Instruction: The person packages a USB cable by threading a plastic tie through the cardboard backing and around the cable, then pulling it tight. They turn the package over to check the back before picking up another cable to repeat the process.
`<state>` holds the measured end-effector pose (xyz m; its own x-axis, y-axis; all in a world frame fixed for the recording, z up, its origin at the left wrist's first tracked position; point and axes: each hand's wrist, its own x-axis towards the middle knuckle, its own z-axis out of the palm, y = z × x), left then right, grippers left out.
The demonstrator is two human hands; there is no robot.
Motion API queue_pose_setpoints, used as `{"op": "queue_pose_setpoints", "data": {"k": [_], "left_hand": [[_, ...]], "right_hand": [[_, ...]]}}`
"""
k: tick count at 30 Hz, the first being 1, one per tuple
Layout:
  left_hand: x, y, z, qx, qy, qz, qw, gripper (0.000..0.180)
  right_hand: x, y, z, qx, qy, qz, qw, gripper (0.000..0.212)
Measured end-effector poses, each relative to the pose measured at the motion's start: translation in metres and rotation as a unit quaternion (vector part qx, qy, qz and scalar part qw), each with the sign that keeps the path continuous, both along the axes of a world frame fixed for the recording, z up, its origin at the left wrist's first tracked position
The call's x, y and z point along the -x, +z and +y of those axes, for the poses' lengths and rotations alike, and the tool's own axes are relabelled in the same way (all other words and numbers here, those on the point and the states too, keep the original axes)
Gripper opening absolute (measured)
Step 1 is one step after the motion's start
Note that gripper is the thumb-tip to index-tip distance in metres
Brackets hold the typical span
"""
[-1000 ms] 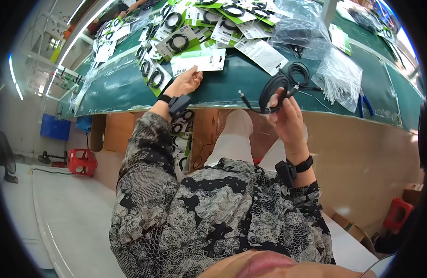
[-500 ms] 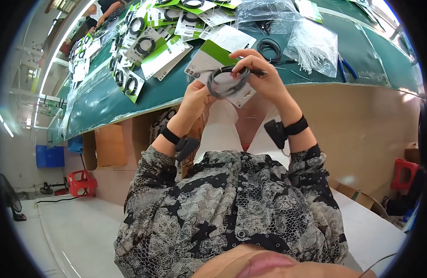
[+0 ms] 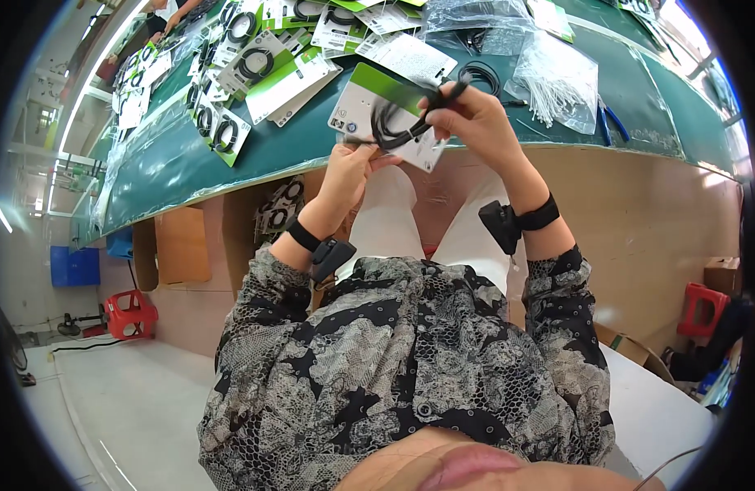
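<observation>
Watching remotely, I see the left hand (image 3: 347, 173) pinching a green-and-white card (image 3: 359, 100) by the table (image 3: 230, 172), the right hand (image 3: 477, 121) gripping a black cable coil (image 3: 381, 129) over it, apparently unattached; carded cables (image 3: 255, 63) already pile far left (one loose coil (image 3: 495, 77) lies uncarded, right).

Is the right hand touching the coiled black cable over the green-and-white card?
Touching: the head view shows the right hand gripping the coiled black cable at its upper right side.

Cable coil (image 3: 379, 123) over card (image 3: 357, 102), left of pliers (image 3: 617, 122) on table (image 3: 181, 176).
</observation>
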<state>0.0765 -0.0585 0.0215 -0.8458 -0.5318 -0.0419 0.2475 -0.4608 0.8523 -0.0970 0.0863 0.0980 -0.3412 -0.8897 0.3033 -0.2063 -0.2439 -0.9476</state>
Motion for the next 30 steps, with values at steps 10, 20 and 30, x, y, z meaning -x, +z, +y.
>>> {"op": "queue_pose_setpoints", "data": {"k": [10,20,30], "left_hand": [[0.023,-0.013,0.012,-0.048,0.016,0.024,0.998,0.022],[0.010,-0.009,0.020,-0.127,-0.045,0.035,0.990,0.025],[0.013,-0.028,0.018,0.027,0.059,-0.066,0.996,0.024]], "right_hand": [[-0.038,-0.058,-0.024,-0.022,-0.040,-0.422,0.906,0.021],[-0.043,-0.069,-0.014,-0.140,-0.074,-0.325,0.932,0.029],[-0.057,-0.085,-0.007,-0.092,-0.027,-0.332,0.938,0.032]]}}
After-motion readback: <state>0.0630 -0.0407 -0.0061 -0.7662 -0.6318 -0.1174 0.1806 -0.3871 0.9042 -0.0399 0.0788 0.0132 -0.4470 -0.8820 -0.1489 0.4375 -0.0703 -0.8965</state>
